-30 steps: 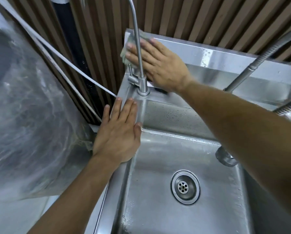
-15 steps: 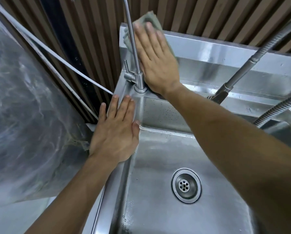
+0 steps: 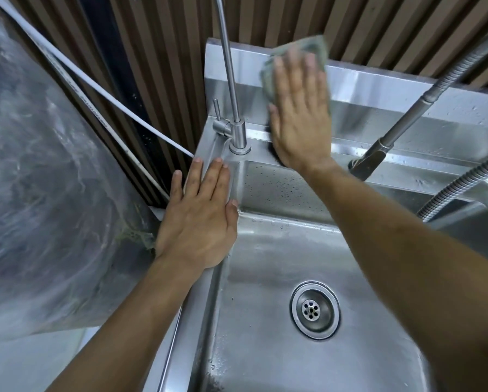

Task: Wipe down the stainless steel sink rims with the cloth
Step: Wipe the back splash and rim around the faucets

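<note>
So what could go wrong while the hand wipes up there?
The right hand presses the cloth flat against the back wall of the sink, close beside the thin tap; a wide swipe might bump it. The other way, it could knock the hose tap. The left hand leans on the wet-looking side rim and might slip.

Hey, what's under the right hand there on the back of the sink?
A greenish cloth lies flat under the right hand, pressed against the steel backsplash. Its edges show past the fingertips and left side; the rest, and the steel beneath, is covered.
</note>
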Available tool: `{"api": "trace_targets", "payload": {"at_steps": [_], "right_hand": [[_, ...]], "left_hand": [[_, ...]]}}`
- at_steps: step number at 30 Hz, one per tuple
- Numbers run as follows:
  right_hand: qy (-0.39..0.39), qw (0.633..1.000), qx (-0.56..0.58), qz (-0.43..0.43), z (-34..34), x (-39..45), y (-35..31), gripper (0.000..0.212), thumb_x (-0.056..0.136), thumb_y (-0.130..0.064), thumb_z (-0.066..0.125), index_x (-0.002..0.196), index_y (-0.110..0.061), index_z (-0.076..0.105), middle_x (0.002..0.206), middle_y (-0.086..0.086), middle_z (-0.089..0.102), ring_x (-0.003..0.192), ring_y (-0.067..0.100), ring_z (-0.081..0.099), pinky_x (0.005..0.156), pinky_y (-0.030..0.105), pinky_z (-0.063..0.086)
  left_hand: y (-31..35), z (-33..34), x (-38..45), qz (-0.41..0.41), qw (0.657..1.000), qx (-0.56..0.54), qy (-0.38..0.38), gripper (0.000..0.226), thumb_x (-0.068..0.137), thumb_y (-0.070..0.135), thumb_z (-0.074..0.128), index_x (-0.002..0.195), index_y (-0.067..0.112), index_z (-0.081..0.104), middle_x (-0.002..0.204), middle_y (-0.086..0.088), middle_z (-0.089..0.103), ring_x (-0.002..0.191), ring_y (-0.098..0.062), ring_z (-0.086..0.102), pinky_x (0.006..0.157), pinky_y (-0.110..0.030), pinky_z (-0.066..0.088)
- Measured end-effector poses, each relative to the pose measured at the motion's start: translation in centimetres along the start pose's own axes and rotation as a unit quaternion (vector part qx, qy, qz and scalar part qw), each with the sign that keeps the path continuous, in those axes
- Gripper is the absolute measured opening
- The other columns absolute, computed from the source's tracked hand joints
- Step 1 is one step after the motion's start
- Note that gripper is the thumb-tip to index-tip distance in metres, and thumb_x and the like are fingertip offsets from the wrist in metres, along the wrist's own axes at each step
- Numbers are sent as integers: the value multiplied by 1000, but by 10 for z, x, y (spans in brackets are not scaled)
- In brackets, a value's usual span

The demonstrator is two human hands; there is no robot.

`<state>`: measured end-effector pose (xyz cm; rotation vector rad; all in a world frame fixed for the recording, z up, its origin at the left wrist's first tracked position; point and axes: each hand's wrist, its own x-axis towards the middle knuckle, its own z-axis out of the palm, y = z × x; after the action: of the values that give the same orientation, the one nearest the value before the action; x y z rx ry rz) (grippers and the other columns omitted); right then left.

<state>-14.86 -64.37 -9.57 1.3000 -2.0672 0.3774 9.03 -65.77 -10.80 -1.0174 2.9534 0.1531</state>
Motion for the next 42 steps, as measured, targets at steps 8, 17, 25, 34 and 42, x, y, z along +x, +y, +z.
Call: {"api": "trace_targets", "payload": {"at_steps": [8, 17, 25, 34, 42], "right_hand": [[-187, 899, 4, -397, -15, 47, 11, 56, 112, -26, 24, 165, -14, 13, 173, 6, 13, 160, 24, 8, 131, 40, 1], [-288, 915, 282, 5, -59, -24, -22, 51, 110, -21, 36, 161, -21, 35, 168, -2, 31, 155, 19, 29, 129, 33, 19], [-327, 926, 179, 64, -41, -55, -34, 58, 112, -42, 15, 166, -23, 8, 174, -6, 3, 160, 13, 0, 128, 32, -6], [-349, 921, 170, 41, -35, -46, -50, 58, 112, -35, 15, 166, -18, 1, 174, 2, -7, 160, 20, -10, 129, 36, -9], [-320, 942, 98, -16, -34, -71, -5, 66, 108, -48, 17, 166, -19, 3, 174, 7, -4, 160, 26, -8, 131, 44, -3]], "left_hand": [[0, 1, 1, -2, 1000, -1, -2, 70, 101, 45, 2, 166, 18, -2, 174, 2, -9, 160, -23, -15, 128, -48, -8], [1, -3, 0, -6, 1000, -7, -15, 70, 100, 44, 0, 166, 18, -4, 174, 2, -12, 159, -24, -17, 129, -49, -7], [-1, 1, 1, -1, 1000, -5, -10, 69, 102, 45, 3, 165, 18, -2, 174, 2, -9, 159, -24, -15, 129, -49, -6], [0, 1, 2, -8, 1000, -1, -7, 70, 102, 45, 4, 166, 19, -1, 174, 3, -8, 159, -23, -15, 129, -49, -6], [1, 1, 2, -8, 1000, 0, -1, 70, 101, 46, 5, 166, 19, 0, 174, 3, -6, 160, -23, -13, 129, -49, -5]]}}
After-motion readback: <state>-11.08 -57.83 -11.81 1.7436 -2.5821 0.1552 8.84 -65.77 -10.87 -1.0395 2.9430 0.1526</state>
